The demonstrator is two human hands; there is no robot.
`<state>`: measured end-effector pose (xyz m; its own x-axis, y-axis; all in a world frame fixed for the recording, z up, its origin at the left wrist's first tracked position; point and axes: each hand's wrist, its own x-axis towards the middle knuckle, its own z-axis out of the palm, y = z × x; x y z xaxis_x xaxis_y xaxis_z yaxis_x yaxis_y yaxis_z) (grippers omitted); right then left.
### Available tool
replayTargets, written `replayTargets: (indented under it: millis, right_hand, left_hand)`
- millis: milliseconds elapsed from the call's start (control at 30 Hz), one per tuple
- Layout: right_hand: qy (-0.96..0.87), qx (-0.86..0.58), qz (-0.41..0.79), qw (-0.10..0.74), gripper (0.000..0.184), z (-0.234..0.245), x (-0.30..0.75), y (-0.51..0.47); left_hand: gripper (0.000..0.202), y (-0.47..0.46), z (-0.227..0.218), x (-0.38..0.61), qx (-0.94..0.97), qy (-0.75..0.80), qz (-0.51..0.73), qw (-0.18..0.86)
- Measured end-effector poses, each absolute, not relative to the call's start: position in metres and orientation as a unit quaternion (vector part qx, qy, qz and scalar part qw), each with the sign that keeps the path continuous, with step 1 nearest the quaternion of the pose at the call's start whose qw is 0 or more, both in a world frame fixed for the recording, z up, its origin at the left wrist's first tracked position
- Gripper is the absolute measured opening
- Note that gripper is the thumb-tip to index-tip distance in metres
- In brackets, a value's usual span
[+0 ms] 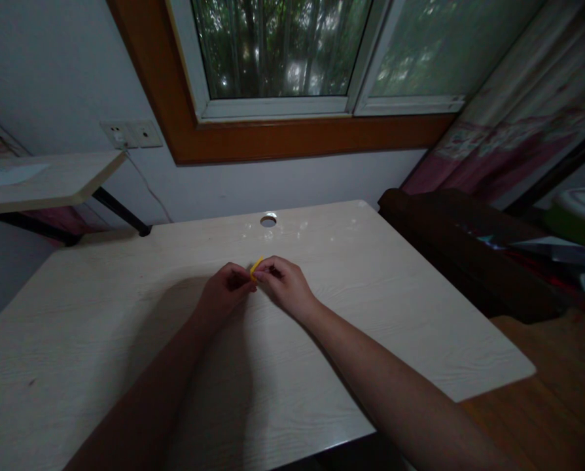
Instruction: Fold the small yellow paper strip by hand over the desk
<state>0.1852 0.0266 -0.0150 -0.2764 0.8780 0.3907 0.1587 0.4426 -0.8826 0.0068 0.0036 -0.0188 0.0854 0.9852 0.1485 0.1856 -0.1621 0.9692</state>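
Observation:
Above the middle of the desk, a small bright yellow strip (256, 267) shows between my two hands, bent or angled, its kind too small to make out. My right hand (285, 281) pinches it from the right, thumb and fingers closed around it. From the left, my left hand (224, 291) meets it with thumb and forefinger pressed together at its lower end. The fingertips of both hands nearly touch and hide part of the strip. Beneath them lies the pale wood-grain desk (322, 373).
A round cable hole (268, 222) sits near the desk's back edge. At the left a raised shelf (52, 183) stands on black legs. Behind are a wall socket (131, 135) with a cord and a window (283, 49). Dark furniture (469, 255) and a curtain (508, 124) are on the right.

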Motion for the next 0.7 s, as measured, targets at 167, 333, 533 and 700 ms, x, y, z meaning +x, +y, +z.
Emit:
replayTargets:
  millis: [167,333,533,700]
  right_hand:
    - [-0.697,-0.362,0.391,0.479,0.01,-0.015,0.185,0.027]
    - [-0.686,-0.353,0.418,0.479,0.012,-0.015,0.185,0.028]
    - [-0.667,-0.322,0.461,0.49,0.026,-0.015,0.185,0.028]
    - [-0.619,-0.292,0.52,0.511,0.033,-0.017,0.182,0.029]
  left_hand:
    - [0.023,0.005,-0.021,0.005,0.591,0.482,0.473,0.44]
    - [0.024,0.005,-0.017,0.007,0.568,0.471,0.487,0.468]
    - [0.025,0.003,-0.01,0.007,0.533,0.468,0.505,0.491]
    - [0.025,0.002,-0.009,0.005,0.525,0.458,0.512,0.503]
